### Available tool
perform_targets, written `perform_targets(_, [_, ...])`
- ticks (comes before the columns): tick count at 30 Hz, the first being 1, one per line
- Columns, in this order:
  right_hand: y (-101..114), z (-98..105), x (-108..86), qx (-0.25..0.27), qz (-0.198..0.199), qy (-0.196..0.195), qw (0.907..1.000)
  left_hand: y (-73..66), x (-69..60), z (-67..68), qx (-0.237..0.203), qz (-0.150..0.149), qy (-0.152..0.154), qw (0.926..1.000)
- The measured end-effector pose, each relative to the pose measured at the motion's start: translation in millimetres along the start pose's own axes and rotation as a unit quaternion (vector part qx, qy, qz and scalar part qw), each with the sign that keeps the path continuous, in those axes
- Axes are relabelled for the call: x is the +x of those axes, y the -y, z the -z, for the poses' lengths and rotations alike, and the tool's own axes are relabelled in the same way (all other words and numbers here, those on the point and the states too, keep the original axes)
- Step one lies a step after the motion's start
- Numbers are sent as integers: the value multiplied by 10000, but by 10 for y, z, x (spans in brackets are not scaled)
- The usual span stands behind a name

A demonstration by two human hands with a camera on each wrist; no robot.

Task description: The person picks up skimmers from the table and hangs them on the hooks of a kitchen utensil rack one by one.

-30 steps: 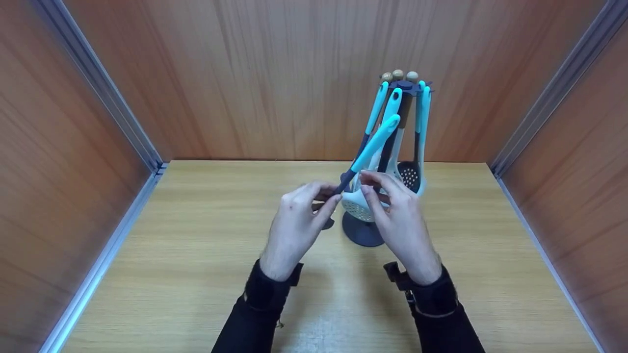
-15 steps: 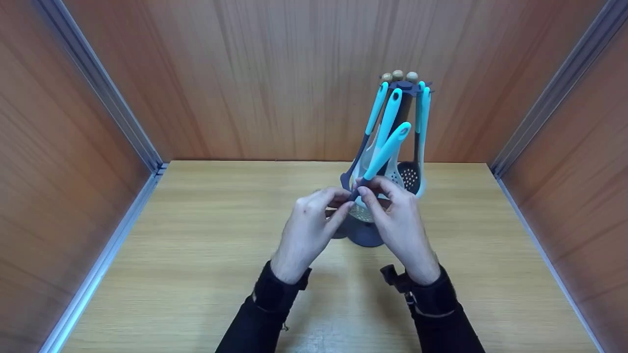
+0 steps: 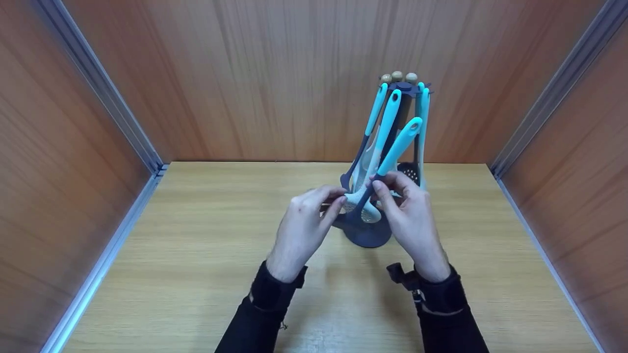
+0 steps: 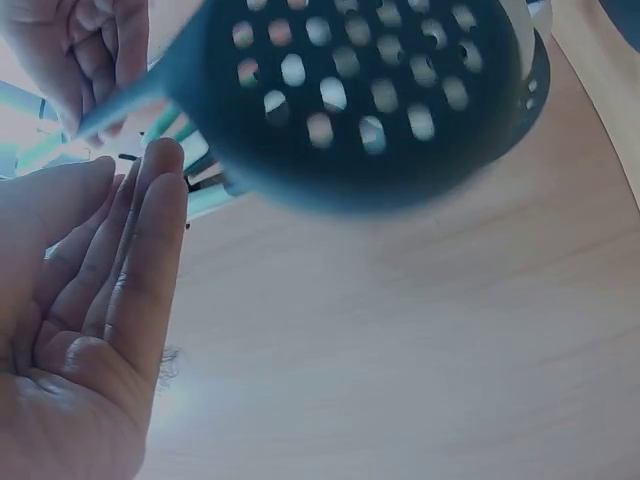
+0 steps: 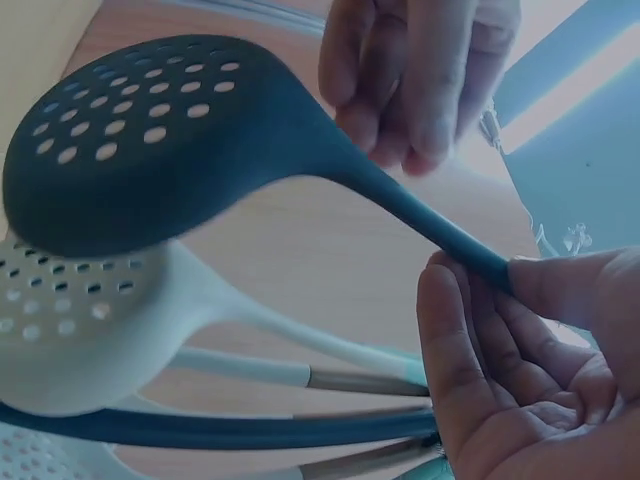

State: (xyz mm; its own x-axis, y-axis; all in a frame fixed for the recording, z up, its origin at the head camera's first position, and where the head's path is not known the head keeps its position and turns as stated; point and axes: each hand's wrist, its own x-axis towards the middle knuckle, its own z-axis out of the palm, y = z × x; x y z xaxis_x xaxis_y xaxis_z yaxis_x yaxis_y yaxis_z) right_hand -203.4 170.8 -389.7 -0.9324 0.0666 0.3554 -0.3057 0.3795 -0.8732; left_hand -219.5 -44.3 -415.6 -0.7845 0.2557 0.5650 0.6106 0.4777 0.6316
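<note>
My right hand (image 3: pixel 412 211) pinches the dark shaft of a skimmer (image 3: pixel 400 146) with a turquoise handle, between thumb and fingers. The handle tilts up to the right. In the right wrist view the skimmer's dark perforated bowl (image 5: pixel 235 130) is plain to see. My left hand (image 3: pixel 311 220) is beside the shaft, apart from it, with relaxed fingers and nothing between them. Just behind stands a dark utensil rack (image 3: pixel 367 238), where a white skimmer (image 5: pixel 140 350) with a turquoise handle hangs. The held bowl is partly hidden behind my left hand in the head view.
Several more utensils hang on the rack, among them a dark one with a turquoise handle (image 3: pixel 377 110) and some with wooden ends (image 3: pixel 397 76). The wooden tabletop (image 3: pixel 196 235) meets a back wall (image 3: pixel 255 83) and side walls edged with metal strips.
The skimmer has shifted to the right, its handle moving across the front of the rack. My right hand has taken hold of the shaft, and my left hand has let go of it.
</note>
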Motion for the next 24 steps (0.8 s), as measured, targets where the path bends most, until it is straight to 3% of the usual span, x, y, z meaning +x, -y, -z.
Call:
perform_targets(9, [-87, 81, 94, 154, -36, -188, 9997, 95, 33, 50, 487, 240, -66, 9985])
perform_targets(17, [-202, 120, 181, 462, 9, -254, 9986, 189, 63, 83, 717, 244, -223, 9969])
perform_targets(24, [-254, 168, 222, 335, -116, -384, 9986, 249, 76, 114, 937, 339, -316, 9945])
